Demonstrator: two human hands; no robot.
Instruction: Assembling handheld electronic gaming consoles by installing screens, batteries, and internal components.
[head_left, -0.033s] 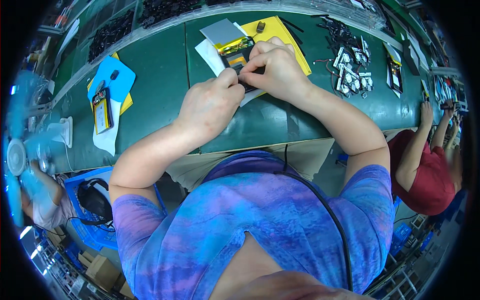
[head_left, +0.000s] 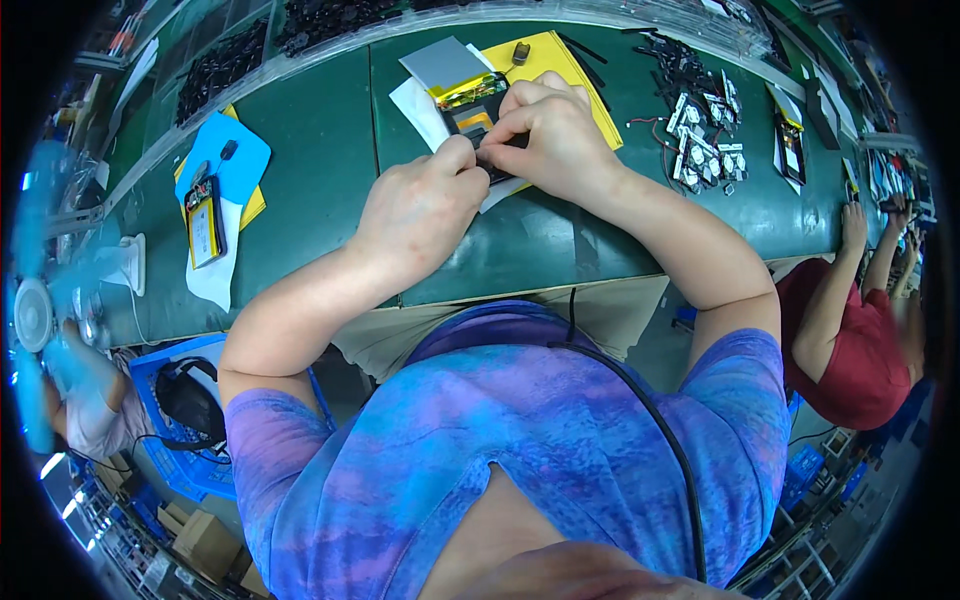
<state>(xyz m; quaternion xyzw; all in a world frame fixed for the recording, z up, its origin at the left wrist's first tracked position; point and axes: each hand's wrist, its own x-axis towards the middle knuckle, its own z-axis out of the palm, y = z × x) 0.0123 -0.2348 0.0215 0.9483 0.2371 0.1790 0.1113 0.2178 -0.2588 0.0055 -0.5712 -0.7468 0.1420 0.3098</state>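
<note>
1. Black and flat, with a yellow-gold strip along its far edge and an orange patch on its face, the thin rectangular battery-like pack point(head_left: 472, 108) lies on a white paper sheet point(head_left: 418, 108) over a yellow mat point(head_left: 580, 88), on the far half of the green counter point(head_left: 320, 160).
2. Both hands meet at the pack's near edge. The left hand point(head_left: 425, 205) is curled, thumb and forefinger pinched at that edge; the right hand point(head_left: 555, 135) arches over the pack and presses it down, fingertips pinched close against the left's. What sits between the fingertips is too small to tell.
3. As a judgement: fine work on the pack's edge is mid-way, since the pack is under both hands and not set aside; a similar black-and-yellow pack point(head_left: 205, 222) lies apart to the left on white paper by a blue sheet point(head_left: 235, 160).
4. A grey rectangular card point(head_left: 440, 62) lies just behind the pack, and a small dark cylinder point(head_left: 521, 52) rests on the mat.
5. To the right, a heap of small white circuit boards with wires point(head_left: 705, 140) lies well apart.
6. Further right another person in a red top point(head_left: 850, 350) works at the same counter. Blue plastic crates point(head_left: 175, 400) stand below left, in a crowded workshop.
</note>
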